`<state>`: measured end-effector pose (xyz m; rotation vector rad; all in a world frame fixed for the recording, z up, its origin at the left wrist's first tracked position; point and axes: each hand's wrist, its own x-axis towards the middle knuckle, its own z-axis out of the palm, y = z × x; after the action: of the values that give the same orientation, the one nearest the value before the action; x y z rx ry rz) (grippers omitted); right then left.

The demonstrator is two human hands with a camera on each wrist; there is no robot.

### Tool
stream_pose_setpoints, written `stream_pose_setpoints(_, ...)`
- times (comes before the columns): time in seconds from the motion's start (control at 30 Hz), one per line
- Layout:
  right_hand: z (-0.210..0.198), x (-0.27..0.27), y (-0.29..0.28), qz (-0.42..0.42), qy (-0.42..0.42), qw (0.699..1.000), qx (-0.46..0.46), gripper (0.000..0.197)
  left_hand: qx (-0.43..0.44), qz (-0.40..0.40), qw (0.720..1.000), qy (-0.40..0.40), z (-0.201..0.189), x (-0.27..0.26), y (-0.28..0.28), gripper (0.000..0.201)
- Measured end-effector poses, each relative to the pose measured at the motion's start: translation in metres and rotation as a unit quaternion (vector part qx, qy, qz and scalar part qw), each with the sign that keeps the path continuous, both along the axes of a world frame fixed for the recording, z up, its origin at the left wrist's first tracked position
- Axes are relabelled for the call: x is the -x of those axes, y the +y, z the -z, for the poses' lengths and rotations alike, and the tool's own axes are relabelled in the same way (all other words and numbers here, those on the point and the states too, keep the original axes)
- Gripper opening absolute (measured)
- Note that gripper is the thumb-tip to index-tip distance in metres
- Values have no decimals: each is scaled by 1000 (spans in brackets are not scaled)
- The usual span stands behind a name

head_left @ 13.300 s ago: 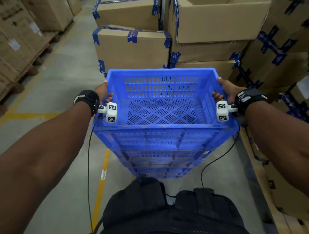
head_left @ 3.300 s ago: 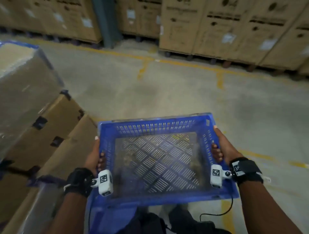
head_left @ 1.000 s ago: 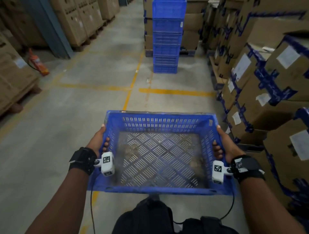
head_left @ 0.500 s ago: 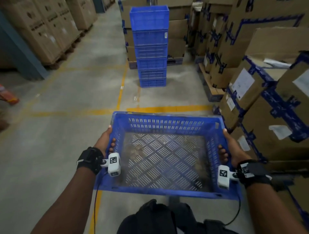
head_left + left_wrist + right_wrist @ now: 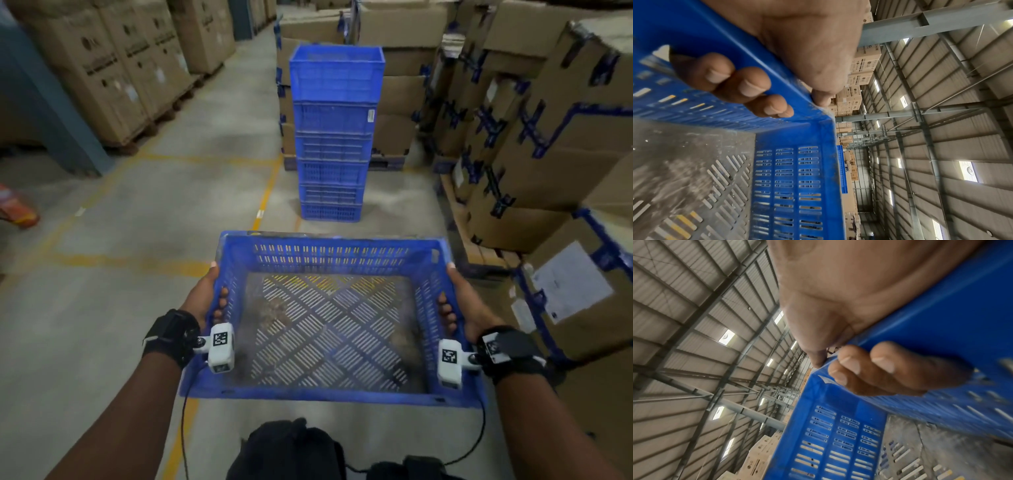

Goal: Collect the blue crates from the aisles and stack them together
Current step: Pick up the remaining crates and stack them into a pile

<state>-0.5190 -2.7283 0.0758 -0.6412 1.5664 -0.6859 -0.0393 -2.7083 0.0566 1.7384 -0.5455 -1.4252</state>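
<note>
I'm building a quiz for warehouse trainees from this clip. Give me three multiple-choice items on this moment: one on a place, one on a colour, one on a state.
1. Where does the stack of crates stand?
A. On the floor ahead, beside the yellow floor line
B. On top of the cardboard boxes at the right
C. Behind the person

2. What colour is the carried crate?
A. Green
B. Blue
C. Grey

3. How is the carried crate held?
A. By the left hand only
B. Resting on the floor, untouched
C. By the left hand and right hand, one on each side wall

Answers:
1 A: the head view shows its base on the concrete, next to the line.
2 B: walls and rim are blue in all views.
3 C: both wrist views show fingers curled through a side wall.
</note>
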Motion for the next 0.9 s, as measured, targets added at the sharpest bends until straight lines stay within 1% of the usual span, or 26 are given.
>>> stream_pose_setpoints(0.1, -3, -10, -86, -7, 8, 1000, -8, 73, -5, -11, 1000, -15, 2, -8, -73, 68)
stream_pose_setpoints(0.17, 3, -17, -147, -24, 9, 1000, -12, 73, -1, -14, 1000, -16, 9, -15, -130, 67)
stream_pose_setpoints(0.27, 6, -28, -236, -20, 19, 1000, -8, 74, 9, -28, 999, -19, 15, -25, -218, 66)
stream_pose_setpoints(0.37, 4, -36, -328, -8, 26, 1000, -6, 75, 5, -11, 1000, -15, 14, -32, -316, 67)
stream_pose_setpoints(0.43, -3, -37, -374, 1, 26, 1000, -5, 74, 11, 2, 1000, -18, 5, -30, -371, 67)
stream_pose_setpoints(0.57, -27, -29, -470, 31, 37, 999, -7, 73, 12, 28, 999, -36, -26, -19, -494, 66)
stream_pose_setpoints(0.63, -37, -20, -522, 34, 20, 999, 7, 74, 23, 48, 998, -24, -39, -14, -554, 66)
stream_pose_setpoints(0.7, -46, -13, -579, 41, 9, 999, 8, 74, 34, 48, 998, -21, -50, -11, -616, 64)
stream_pose_setpoints(0.77, -58, -10, -631, 33, 7, 999, 7, 74, 49, 47, 997, -25, -61, -9, -668, 62)
stream_pose_setpoints(0.9, -80, 0, -756, 5, -27, 999, 19, 71, 71, 74, 994, -22, -90, -8, -783, 61)
